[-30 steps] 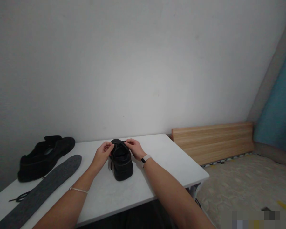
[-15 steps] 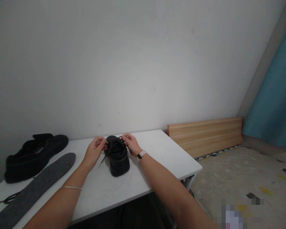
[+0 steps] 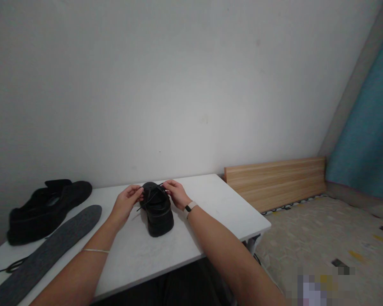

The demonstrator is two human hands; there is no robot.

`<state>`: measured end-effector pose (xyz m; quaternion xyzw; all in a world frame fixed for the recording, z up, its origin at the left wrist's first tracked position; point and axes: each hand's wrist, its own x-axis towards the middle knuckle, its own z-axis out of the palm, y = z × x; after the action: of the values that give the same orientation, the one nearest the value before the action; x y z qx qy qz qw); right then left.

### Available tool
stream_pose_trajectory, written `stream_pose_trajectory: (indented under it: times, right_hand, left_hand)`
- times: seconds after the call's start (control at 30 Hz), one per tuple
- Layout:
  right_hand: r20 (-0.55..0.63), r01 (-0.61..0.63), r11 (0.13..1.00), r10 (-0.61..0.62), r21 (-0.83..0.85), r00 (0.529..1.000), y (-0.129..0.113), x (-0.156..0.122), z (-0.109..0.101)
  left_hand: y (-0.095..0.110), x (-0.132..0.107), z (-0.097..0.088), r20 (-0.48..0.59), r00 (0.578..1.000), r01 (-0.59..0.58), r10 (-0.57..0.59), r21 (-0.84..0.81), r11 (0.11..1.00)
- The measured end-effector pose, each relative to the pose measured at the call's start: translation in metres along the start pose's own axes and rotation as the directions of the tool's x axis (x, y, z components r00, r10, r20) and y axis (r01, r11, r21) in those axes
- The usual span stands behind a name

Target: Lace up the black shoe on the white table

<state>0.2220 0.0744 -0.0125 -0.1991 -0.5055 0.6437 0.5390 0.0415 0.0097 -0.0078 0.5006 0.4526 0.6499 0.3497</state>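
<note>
A black shoe (image 3: 158, 212) stands on the white table (image 3: 210, 212), heel towards me. My left hand (image 3: 126, 203) is at its left side, fingers pinched on a thin black lace (image 3: 143, 204) that runs out from the shoe. My right hand (image 3: 176, 193) is at the shoe's right side, fingers closed on the other end of the lace near the eyelets. A white band sits on my right wrist and a thin bracelet on my left forearm.
A second black shoe (image 3: 47, 210) lies at the table's far left, with a long grey insole (image 3: 47, 253) in front of it and a loose black lace (image 3: 11, 265) beside that. A wooden board (image 3: 274, 182) leans on the wall to the right. Patterned floor lies beyond the table's right edge.
The view shifted slightly between the earliest frame and now. My left hand has drawn the lace a little further out to the left. The shoe has stayed in place.
</note>
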Motion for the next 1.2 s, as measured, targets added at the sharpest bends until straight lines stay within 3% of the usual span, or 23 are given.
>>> stream_pose_trajectory:
  times: [0.3, 0.53, 0.73, 0.93, 1.2]
  right_hand:
    - [0.022, 0.009, 0.998, -0.01, 0.057, 1.0, -0.005, 0.0, 0.001]
    - [0.042, -0.034, 0.995, 0.03, 0.093, 0.999, -0.01, -0.003, 0.003]
    - [0.048, -0.028, 0.994, 0.023, 0.107, 0.999, -0.011, -0.003, 0.002]
    - [0.049, 0.034, 0.99, -0.041, 0.137, 0.998, -0.012, 0.0, -0.004]
    - [0.1, -0.019, 0.98, -0.001, 0.196, 0.995, -0.018, 0.0, -0.006]
  left_hand:
    - [0.005, 0.0, -0.001, -0.027, 0.999, 0.044, -0.047, -0.096, 0.994]
    - [0.005, -0.002, 0.001, 0.101, 0.994, 0.038, -0.033, -0.043, 0.998]
    - [0.007, -0.001, -0.003, 0.023, 0.997, 0.078, -0.076, -0.147, 0.986]
    - [0.01, -0.003, -0.007, 0.043, 0.996, 0.082, -0.074, -0.216, 0.973]
    - [0.013, -0.004, -0.007, 0.04, 0.998, 0.049, -0.038, -0.321, 0.946]
